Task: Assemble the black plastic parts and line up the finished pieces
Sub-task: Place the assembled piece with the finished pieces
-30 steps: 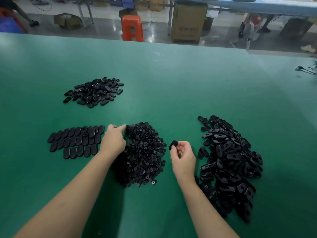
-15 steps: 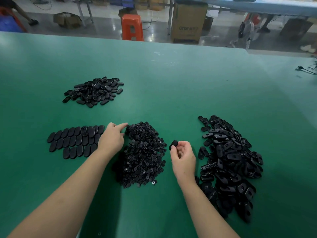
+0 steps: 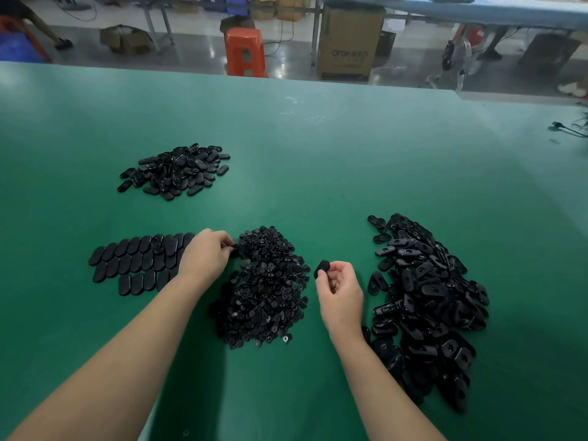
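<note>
Two hands at work | right hand (image 3: 339,286) fingers pinch oval shell (image 3: 322,268) mid-frame | left hand (image 3: 206,254) fingers pinch small insert (image 3: 234,248) at centre pile (image 3: 267,288) edge | parts look light, stiff, slick; grip by edges.

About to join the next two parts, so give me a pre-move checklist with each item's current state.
1. Right hand pinches an oval black piece: ok.
2. Left hand has a small part from the middle pile: cannot tell, fingertips hide it.
3. The two hands are brought together: not ok, apart.
4. Lined-up rows have room at their near edge: ok.
5. Right pile of oval pieces stocked: ok.
</note>
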`<state>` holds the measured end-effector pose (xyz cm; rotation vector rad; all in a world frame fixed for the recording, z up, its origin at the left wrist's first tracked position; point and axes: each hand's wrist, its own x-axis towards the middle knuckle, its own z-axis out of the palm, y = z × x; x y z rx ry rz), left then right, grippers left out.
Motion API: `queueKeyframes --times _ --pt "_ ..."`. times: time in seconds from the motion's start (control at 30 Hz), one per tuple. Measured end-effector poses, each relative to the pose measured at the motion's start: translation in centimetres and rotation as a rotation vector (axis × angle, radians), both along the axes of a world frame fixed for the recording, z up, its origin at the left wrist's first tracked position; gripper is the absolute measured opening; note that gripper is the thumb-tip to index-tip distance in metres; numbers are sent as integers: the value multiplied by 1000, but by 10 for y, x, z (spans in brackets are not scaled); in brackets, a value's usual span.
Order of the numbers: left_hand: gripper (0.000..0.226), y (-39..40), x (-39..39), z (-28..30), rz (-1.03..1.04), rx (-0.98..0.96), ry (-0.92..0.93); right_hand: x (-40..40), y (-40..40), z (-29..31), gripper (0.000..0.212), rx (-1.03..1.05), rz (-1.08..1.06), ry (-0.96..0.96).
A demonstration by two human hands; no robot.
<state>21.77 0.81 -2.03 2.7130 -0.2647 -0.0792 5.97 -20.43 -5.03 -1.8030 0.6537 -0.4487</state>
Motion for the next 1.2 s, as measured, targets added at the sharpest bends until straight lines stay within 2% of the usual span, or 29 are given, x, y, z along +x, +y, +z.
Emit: queueKeyframes --times 0.13,0.23,0.37,0.43,0.5,0.67,0.9,0.97,1.03,1.1,1.2 --pt "8 -1 -5 2 -3 47 -17 0 0 0 12 -9 -8 -2" --pt "4 0 -5 3 -1 11 10 0 0 0 9 1 -2 13" --pt "8 2 -10 5 18 -117 1 0 1 2 35 41 31 39" --pt "11 -2 -14 9 -5 -206 -32 0 1 2 31 40 29 39" --pt "17 -12 -21 17 -73 -294 -26 0 1 1 16 19 19 27" --pt "16 -47 -46 35 -173 -563 153 -2 1 4 9 -14 0 7" --pt "12 -90 -80 29 -119 -832 365 -1 0 4 8 -16 -13 16" --pt "14 -96 -84 26 -86 -884 406 -1 0 3 3 -17 -5 2" --pt "19 -102 -86 24 -37 -900 434 -1 0 2 14 -15 3 -8" --pt "15 -106 -87 22 8 -897 445 0 0 1 23 -12 15 -1" --pt "7 -112 -88 19 72 -929 473 1 0 0 24 -20 24 13"
